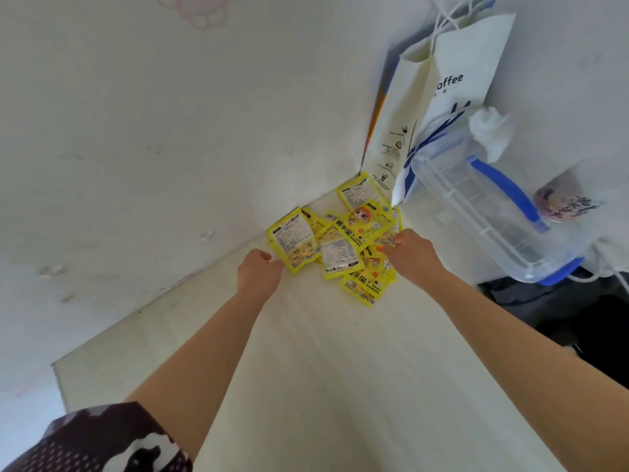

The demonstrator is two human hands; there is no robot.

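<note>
One view only, head camera, looking down along both bare forearms.

Subject: a loose pile of yellow hand-warmer packets (343, 240), roughly a dozen, overlapping, some face up and some label up. The pile lies on the pale bench (323, 369), pushed into the corner where the bench meets the wall (170, 131).

Left hand (259, 272): at the left edge of the pile, fingers curled in, knuckles just beside the leftmost packet (294, 241). Cannot tell whether it pinches that packet's edge or only touches it.

Right hand (410, 255): on the right edge of the pile, fingers curled down and pinching packets there; the fingertips are mostly hidden.

Right of the pile: a white paper bag (452, 97) stands against the wall, and beyond it sits a clear plastic box (486, 212) with a blue handle.

Handling judgement: the packets look flat, light and pliable, with glossy film that is likely slippery, so a stack will tend to slide apart. Best hold is probably a pinch across the sealed edges, or both hands scooping inward from opposite sides of the pile to bunch it. Nothing fragile is apparent.
</note>
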